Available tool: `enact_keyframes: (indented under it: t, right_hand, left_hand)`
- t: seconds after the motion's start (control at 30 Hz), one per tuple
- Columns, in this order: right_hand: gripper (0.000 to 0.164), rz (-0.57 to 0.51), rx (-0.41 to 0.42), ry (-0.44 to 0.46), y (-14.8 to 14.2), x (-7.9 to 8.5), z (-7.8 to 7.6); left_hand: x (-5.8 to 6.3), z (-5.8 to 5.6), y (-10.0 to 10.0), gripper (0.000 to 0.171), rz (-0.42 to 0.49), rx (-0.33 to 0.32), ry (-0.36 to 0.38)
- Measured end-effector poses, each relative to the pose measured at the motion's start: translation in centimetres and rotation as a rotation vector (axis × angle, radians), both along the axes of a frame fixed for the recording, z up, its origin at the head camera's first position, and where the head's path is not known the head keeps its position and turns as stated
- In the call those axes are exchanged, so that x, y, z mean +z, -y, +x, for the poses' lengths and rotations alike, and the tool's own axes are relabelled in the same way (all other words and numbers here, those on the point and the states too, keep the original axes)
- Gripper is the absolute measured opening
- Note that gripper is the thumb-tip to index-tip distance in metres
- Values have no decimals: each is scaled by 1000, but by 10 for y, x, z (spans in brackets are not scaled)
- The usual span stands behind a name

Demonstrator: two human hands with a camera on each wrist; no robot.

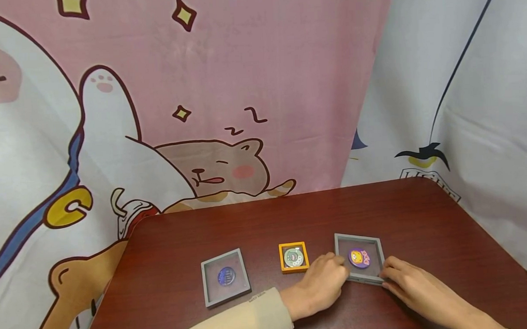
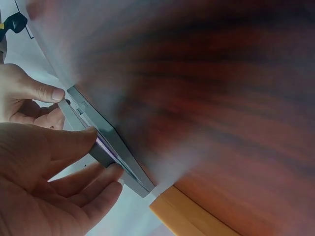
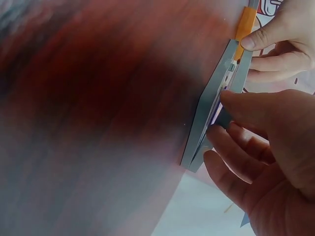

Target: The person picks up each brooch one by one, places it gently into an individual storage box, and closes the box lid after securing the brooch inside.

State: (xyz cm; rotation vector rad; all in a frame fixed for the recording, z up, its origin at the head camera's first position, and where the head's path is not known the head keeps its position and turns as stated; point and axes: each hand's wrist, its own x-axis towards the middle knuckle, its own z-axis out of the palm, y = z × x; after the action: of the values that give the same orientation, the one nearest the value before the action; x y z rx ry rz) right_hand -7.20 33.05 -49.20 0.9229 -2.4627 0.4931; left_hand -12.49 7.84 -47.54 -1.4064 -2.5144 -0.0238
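A square grey display frame lies at the right of the table, with a purple round badge seen through its clear window. My left hand grips its left side, while my right hand grips the right side near the front corner. In the left wrist view, the frame's two grey halves stand slightly apart along one edge, like a narrow wedge. Thumb and fingers of the right hand pinch around the edge of one half, and a purple sliver shows in the gap.
Left of my hands, a small orange frame holds a green round badge. Farther left lies another grey frame with a blue round badge. All rest on a reddish-brown table, backed by a printed cartoon curtain.
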Motion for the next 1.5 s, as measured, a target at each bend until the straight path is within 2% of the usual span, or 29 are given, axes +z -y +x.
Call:
enact_keyframes:
  t: [0.1, 0.3, 0.4, 0.57, 0.7, 0.77, 1.03, 1.23, 1.33, 1.5]
  right_hand:
    - [52, 2, 8, 19, 0, -1, 0]
    - [32, -7, 28, 70, -3, -3, 0]
    - [33, -9, 36, 75, -4, -4, -1]
    - [11, -5, 41, 92, -6, -5, -2]
    - [37, 4, 33, 100, -5, -5, -2]
    - [42, 9, 31, 98, -5, -5, -2]
    - [36, 16, 48, 92, -3, -5, -2]
    - [40, 18, 28, 110, -1, -5, -3]
    - [42, 24, 19, 113, -1, -5, -3]
    - [40, 8, 11, 68, -1, -3, -1]
  left_hand:
    - [0, 0, 0, 17, 7, 0, 24]
    - [0, 0, -1, 17, 6, 4, 94]
    - [0, 0, -2, 15, 1, 5, 112]
    - [-2, 1, -2, 14, -4, -2, 102]
    - [-2, 0, -2, 15, -1, -7, 91]
    - [-2, 0, -3, 17, 4, -2, 93]
    - [-3, -2, -5, 22, 4, 28, 111]
    - [-4, -2, -3, 22, 1, 26, 114]
    - [-3, -2, 0, 21, 10, 4, 120]
    - [1, 0, 10, 17, 79, -72, 97]
